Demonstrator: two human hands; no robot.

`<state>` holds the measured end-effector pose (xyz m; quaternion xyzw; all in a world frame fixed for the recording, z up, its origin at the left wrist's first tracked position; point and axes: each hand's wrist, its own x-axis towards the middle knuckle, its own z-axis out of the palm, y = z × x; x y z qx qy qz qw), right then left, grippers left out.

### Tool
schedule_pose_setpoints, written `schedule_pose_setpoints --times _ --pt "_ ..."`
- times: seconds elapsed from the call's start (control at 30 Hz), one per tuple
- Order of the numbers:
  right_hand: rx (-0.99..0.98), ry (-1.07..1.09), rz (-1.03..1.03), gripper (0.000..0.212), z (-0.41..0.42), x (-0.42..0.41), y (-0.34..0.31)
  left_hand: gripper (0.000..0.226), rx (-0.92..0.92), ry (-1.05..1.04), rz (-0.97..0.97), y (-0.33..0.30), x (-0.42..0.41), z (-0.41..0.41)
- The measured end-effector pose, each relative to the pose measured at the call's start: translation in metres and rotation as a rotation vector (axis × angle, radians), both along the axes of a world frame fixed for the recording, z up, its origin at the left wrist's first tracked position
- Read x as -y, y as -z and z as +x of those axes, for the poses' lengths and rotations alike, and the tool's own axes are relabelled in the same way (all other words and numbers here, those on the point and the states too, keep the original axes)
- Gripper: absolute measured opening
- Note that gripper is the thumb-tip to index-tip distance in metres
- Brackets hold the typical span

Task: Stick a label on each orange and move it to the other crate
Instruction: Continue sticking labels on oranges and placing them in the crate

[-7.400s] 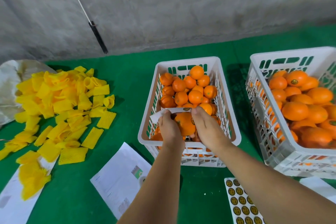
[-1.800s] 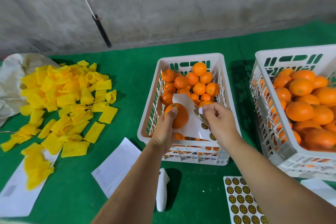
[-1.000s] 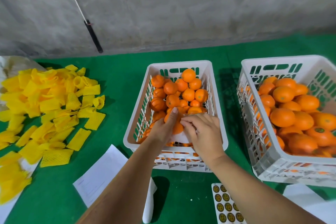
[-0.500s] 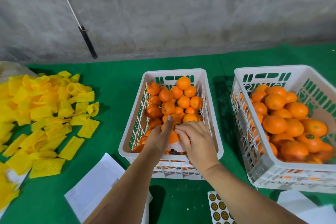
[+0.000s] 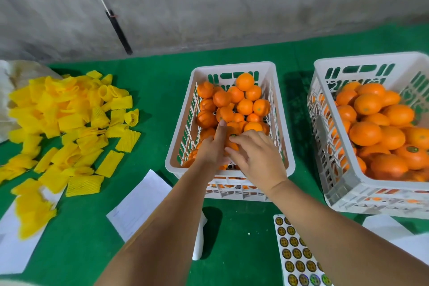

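In the middle white crate point(image 5: 279, 109), full of small oranges, my left hand point(image 5: 212, 148) grips one orange point(image 5: 232, 143) from the left, forefinger stretched out over the pile. A dark round label point(image 5: 232, 135) sits on top of this orange. My right hand point(image 5: 257, 158) lies over its right side with spread fingers, fingertips at the label. A scrap of white sheet shows under my hands; I cannot tell whether a hand holds it. The right crate point(image 5: 325, 72) holds bigger oranges, one with a label point(image 5: 412, 149).
A sheet of round labels point(image 5: 294, 253) lies at the near edge under my right forearm. Yellow foam nets point(image 5: 69, 123) are heaped at left. White papers point(image 5: 139, 202) lie on the green table. A black rod point(image 5: 119, 32) leans on the grey wall.
The white sticker sheet that my right hand held up beside the orange has dropped out of sight. Both hands have sunk into the crate, and a label now shows on the orange.
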<state>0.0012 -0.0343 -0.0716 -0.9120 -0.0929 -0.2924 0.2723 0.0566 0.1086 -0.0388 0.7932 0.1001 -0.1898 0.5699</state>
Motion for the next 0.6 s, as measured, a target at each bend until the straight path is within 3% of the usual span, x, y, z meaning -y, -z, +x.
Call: schedule_pose_setpoints --times 0.2,0.5,0.6 --pt "-0.023 -0.013 0.060 0.030 0.000 0.001 -0.001 0.098 0.023 -0.018 -0.030 0.010 0.000 0.004" --pt "0.087 0.096 -0.001 0.025 -0.002 0.001 0.001 0.081 0.048 -0.060 -0.142 0.003 0.001 -0.001" --pt "0.056 0.075 -0.007 0.027 -0.011 0.001 -0.005 0.065 0.072 -0.090 -0.203 -0.005 0.004 -0.008"
